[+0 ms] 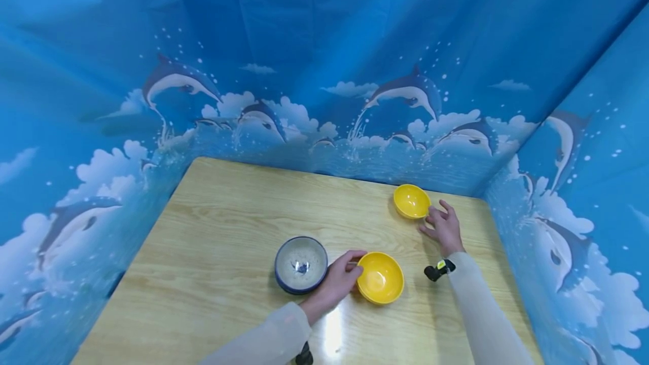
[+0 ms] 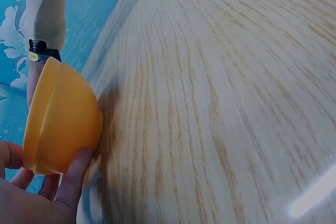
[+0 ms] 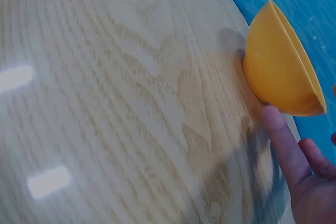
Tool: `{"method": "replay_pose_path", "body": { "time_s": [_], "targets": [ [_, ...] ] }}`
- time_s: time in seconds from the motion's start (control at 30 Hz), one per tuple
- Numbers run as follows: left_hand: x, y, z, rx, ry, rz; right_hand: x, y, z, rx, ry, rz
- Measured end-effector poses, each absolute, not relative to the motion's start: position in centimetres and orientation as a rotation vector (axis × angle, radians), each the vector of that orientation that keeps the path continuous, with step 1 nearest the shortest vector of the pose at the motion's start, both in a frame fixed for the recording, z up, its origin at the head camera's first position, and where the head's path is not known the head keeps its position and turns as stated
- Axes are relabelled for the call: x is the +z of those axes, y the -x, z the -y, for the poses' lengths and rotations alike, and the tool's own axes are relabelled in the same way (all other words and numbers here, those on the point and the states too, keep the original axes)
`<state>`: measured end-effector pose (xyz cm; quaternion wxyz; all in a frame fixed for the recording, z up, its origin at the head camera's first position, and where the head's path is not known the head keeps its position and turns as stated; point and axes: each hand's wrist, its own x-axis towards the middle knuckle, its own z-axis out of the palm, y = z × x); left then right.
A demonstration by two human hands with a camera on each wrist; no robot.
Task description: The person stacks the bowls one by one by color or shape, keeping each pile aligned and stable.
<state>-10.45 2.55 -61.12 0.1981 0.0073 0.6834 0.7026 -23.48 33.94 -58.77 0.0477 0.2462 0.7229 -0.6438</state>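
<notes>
My left hand (image 1: 337, 280) grips the left side of a yellow bowl (image 1: 380, 278) near the table's front. The thumb lies at its rim and the fingers press its outer wall; in the left wrist view this bowl (image 2: 68, 114) shows a second edge below the rim, and I cannot tell whether two are nested. Farther back, my right hand (image 1: 445, 230) is beside another yellow bowl (image 1: 412, 201), its fingers spread. In the right wrist view one fingertip meets or nearly meets the underside of that bowl (image 3: 281, 64). Both bowls stand upright.
Left of my left hand stands a pale bowl with a blue rim (image 1: 301, 264) and a dark mark inside. The wooden table (image 1: 218, 218) meets blue dolphin-print curtains (image 1: 314, 100) at its back and sides.
</notes>
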Motion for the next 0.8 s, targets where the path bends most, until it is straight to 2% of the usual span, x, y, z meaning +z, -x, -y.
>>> {"method": "replay_pose_path", "body": {
  "time_s": [0.8],
  "targets": [
    [-60.8, 10.4, -2.6, 1.964, -0.014, -1.920, -59.1, 24.6, -32.4, -2.007, -0.798, -2.107]
  ]
}}
